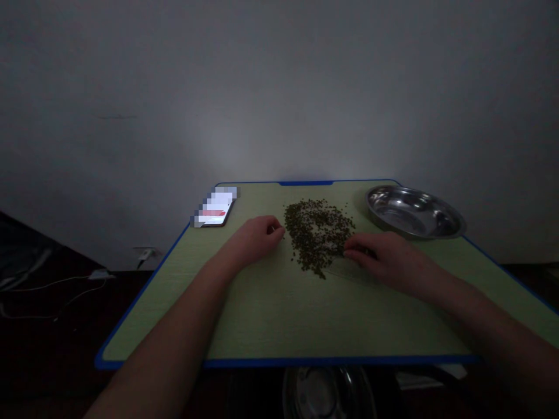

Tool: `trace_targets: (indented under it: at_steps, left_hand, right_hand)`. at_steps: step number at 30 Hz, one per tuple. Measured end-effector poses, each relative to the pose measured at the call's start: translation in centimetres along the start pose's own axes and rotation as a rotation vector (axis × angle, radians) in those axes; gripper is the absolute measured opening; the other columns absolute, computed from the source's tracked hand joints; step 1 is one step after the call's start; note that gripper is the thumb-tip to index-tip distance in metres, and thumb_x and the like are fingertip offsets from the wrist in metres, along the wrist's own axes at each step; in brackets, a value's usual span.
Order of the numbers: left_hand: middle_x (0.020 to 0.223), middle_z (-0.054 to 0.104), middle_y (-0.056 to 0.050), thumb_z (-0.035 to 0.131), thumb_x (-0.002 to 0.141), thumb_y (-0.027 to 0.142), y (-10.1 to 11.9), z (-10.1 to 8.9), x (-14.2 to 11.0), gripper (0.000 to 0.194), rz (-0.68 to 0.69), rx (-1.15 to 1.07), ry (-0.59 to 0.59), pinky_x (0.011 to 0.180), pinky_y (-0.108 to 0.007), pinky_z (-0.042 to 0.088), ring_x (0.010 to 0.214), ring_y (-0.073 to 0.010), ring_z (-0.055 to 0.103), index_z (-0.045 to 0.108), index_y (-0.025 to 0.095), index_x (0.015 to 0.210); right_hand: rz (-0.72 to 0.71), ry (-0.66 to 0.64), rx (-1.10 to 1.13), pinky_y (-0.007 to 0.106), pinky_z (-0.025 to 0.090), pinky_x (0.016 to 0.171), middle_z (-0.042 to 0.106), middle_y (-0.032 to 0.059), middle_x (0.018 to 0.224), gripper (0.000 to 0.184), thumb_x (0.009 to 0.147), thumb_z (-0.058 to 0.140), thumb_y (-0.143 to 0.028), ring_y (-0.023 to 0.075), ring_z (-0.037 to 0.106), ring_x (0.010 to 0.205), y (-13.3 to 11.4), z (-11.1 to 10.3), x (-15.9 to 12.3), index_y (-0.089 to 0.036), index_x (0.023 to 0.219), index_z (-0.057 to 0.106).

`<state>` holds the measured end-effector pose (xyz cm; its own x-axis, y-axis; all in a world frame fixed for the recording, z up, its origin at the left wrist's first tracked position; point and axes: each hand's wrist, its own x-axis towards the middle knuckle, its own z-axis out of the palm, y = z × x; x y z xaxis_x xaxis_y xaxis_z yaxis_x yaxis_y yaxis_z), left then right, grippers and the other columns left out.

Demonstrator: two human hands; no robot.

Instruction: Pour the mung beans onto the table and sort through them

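Small dark green-brown bits, like dried peppercorns or seeds, lie in a loose pile (301, 235) with pale specks among them, spread over the middle of the green table. At the pile's left edge rests my left hand (261, 238), fingers curled in and thumb closed toward them; whatever is inside is too small to make out. My right hand (384, 255) is at the pile's right edge, thumb and fingers pinched together near the bits. What it pinches, if anything, cannot be made out in the dim light.
A shallow steel bowl (414, 212) stands at the table's back right. A phone (216, 206) with a lit screen leans at the back left. Below the front edge of the blue-rimmed table (271, 326) sits another steel bowl (327, 396). Cables and a plug (146, 254) are left of it.
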<state>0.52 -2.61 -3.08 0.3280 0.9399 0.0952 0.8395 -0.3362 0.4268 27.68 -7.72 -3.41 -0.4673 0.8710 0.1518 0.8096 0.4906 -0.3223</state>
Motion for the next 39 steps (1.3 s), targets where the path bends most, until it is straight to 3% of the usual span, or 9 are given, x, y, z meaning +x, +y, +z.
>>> trace_targets:
  at_steps: [13,23,39]
  left_hand:
    - [0.081,0.068,-0.007,0.044,0.086,0.035,0.0,0.1,0.2,0.028,-0.005,0.024,-0.018,0.062,-0.031,0.040,0.071,-0.0191,0.059,0.064,0.017,0.081]
    - [0.080,0.068,-0.007,0.044,0.085,0.037,-0.1,0.1,0.1,0.028,-0.007,0.011,-0.011,0.062,-0.031,0.040,0.070,-0.0190,0.059,0.063,0.018,0.080]
    - [0.079,0.067,-0.006,0.044,0.085,0.036,-0.1,0.1,0.1,0.028,-0.013,0.013,-0.014,0.061,-0.030,0.039,0.068,-0.0180,0.057,0.063,0.017,0.079]
  right_hand:
    - [-0.003,-0.054,-0.073,0.031,0.041,0.063,0.073,0.0057,0.083,0.022,0.093,0.048,-0.031,0.0206,0.064,0.072,-0.6,0.4,0.9,-0.021,0.092,0.068]
    - [-0.096,-0.086,-0.111,0.029,0.038,0.060,0.073,0.0051,0.079,0.019,0.091,0.052,-0.029,0.0194,0.064,0.070,-1.2,0.1,2.5,-0.021,0.090,0.069]
    - [-0.170,-0.143,0.102,0.025,0.038,0.059,0.070,0.0015,0.074,0.016,0.090,0.054,-0.025,0.0143,0.060,0.063,-1.6,1.1,1.4,-0.021,0.090,0.069]
